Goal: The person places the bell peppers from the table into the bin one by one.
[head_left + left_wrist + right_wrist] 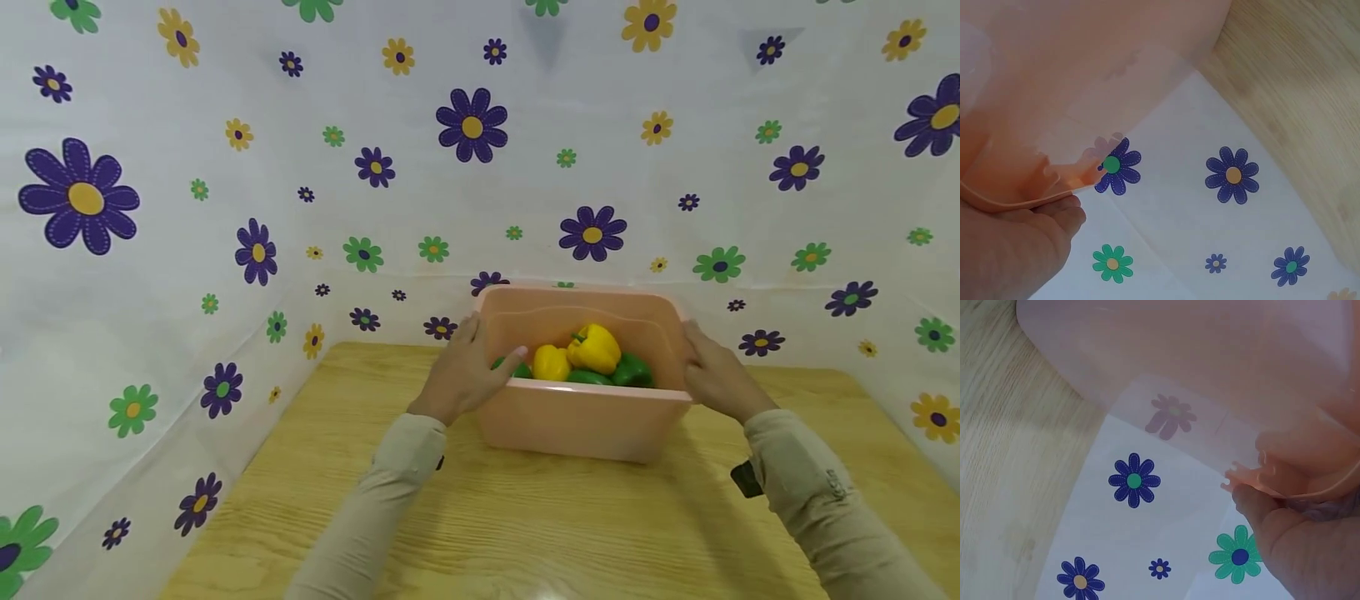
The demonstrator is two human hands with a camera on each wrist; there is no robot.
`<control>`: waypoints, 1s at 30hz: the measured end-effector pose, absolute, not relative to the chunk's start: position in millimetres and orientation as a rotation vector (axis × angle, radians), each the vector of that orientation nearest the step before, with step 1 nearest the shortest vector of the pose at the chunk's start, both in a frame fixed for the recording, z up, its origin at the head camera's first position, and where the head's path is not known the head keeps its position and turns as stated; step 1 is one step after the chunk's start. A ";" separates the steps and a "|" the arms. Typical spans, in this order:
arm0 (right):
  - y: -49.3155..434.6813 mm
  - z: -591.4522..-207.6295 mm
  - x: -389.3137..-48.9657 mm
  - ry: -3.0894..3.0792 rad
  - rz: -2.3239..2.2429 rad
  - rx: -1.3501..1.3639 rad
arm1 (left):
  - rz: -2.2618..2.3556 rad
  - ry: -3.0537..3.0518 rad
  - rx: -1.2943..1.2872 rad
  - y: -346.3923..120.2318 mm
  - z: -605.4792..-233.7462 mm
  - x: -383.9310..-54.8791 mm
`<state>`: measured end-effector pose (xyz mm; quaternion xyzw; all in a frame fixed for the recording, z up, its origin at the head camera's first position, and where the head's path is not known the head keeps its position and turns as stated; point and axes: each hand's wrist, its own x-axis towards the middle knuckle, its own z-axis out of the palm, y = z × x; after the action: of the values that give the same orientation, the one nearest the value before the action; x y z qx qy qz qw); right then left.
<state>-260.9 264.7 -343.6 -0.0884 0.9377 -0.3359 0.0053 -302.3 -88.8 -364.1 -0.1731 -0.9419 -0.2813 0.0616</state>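
Observation:
A pink plastic bin (577,421) is at the far part of the table, its open top tipped toward me. Inside lie yellow bell peppers (595,348) and several green peppers (633,371), partly hidden by the near wall. My left hand (465,371) grips the bin's left rim, thumb over the near corner. At the opposite end, my right hand (722,375) holds the right rim. In the left wrist view the fingers (1066,215) curl under the rim's edge. The right wrist view shows the right hand (1297,544) at the rim's underside too.
The wooden table (540,517) extends from the bin toward me. A white sheet with printed flowers (471,127) hangs behind the bin and along both sides, close to the bin's back. Dark wrist straps (747,479) show at the sleeves.

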 end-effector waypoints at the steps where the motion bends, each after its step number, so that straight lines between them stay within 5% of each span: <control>1: 266.0 -344.2 -260.0 2.942 -1.037 -0.270 | -0.841 -2.850 -0.528 -87.1 -364.3 -301.8; 30: 274.6 -345.0 -261.2 2.949 -1.102 -0.284 | -0.866 -2.897 -0.574 -84.3 -357.6 -308.0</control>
<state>-261.2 274.6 -345.0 -0.0898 0.9329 -0.3485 -0.0096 -308.0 -84.3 -357.6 -0.1863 -0.9408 -0.2812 0.0319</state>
